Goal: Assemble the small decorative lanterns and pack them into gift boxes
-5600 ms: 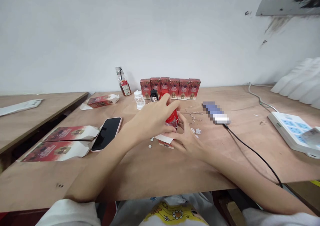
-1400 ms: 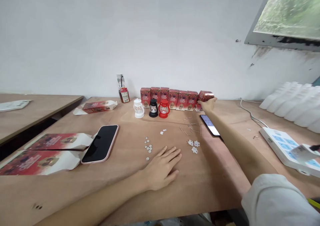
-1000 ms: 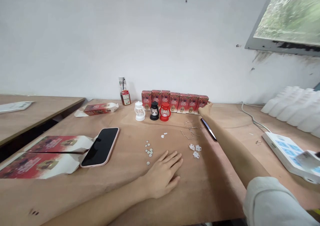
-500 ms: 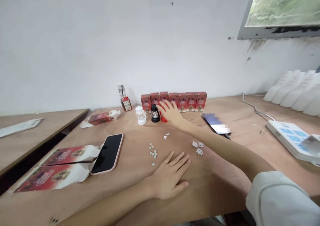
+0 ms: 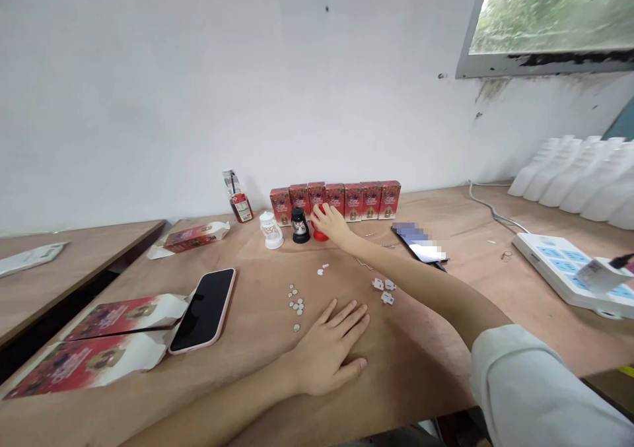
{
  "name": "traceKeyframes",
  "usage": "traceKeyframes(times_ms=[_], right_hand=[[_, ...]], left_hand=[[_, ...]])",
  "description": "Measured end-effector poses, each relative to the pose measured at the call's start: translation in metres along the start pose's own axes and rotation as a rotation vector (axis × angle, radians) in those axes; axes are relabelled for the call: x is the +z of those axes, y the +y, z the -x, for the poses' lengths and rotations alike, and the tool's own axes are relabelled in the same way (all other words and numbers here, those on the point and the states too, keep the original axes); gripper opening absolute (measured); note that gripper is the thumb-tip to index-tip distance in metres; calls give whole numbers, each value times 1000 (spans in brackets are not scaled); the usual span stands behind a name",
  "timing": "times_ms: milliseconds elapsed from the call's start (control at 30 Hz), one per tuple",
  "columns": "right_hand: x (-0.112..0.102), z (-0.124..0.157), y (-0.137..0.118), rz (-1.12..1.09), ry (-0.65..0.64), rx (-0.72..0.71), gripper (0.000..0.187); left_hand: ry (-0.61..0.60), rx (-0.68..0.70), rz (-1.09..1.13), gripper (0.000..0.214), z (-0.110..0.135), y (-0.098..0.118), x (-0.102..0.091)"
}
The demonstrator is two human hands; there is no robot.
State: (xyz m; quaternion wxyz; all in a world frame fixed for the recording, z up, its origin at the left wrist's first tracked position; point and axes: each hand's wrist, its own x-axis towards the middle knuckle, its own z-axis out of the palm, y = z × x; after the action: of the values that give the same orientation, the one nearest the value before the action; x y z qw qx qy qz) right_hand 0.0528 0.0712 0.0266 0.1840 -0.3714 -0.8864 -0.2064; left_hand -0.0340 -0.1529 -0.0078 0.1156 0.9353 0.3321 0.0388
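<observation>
Brown wooden surface (image 5: pixel 446 341) carries the flat left hand (image 5: pixel 329 351), fingers spread for support, while the right hand (image 5: pixel 333 222) closes around the small red plastic lantern (image 5: pixel 319 230) at frame centre, beside the black lantern (image 5: pixel 299 226).

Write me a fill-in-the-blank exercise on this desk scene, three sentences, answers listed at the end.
1. The right hand reaches to the small lantern whose colour is ____.
2. The left hand lies ____ on the wooden table, palm down.
3. The phone with the pink case lies with one end on a flattened ____ box.

Answers: red; flat; red
</observation>
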Motion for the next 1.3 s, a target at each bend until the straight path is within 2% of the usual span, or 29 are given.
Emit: traceKeyframes(times_ms=[267,367,500,533,600,633,700,767,867,933,1000,1067,1133,1300], right_hand=[[0,7,15,-61,23,26,43],[-3,12,27,-86,47,116,40],[-21,20,40,-127,101,278,28],[-26,25,39,-181,142,324,31],[-36,39,28,-466,315,450,44],[-40,49,18,-644,404,501,46],[-44,73,-10,-993,452,560,39],[-45,99,-41,-1229,402,569,31],[-43,127,-78,-1435,302,561,25],[-41,135,-89,-1543,198,564,24],[-39,136,-91,-1603,161,608,27],[-37,134,-88,-1652,168,671,29],[-34,133,-85,-1693,169,713,31],[-34,136,-85,-1726,93,713,36]], left_hand=[[33,11,29,63,1,-1,4],[61,22,44,62,1,-3,6],[71,1,63,59,1,-3,6],[76,1,67,59,0,-3,5],[87,0,69,57,-1,-1,5],[94,-3,64,56,-1,-1,5],[138,-12,40,52,-1,1,6],[246,-10,-1,45,1,2,7],[465,25,-94,32,8,-4,7],[575,30,-163,26,16,-13,5],[626,-10,-214,20,26,-26,0],[619,-80,-214,17,39,-40,-9],[536,-117,-146,18,50,-53,-21],[371,-98,32,23,63,-72,-46]])
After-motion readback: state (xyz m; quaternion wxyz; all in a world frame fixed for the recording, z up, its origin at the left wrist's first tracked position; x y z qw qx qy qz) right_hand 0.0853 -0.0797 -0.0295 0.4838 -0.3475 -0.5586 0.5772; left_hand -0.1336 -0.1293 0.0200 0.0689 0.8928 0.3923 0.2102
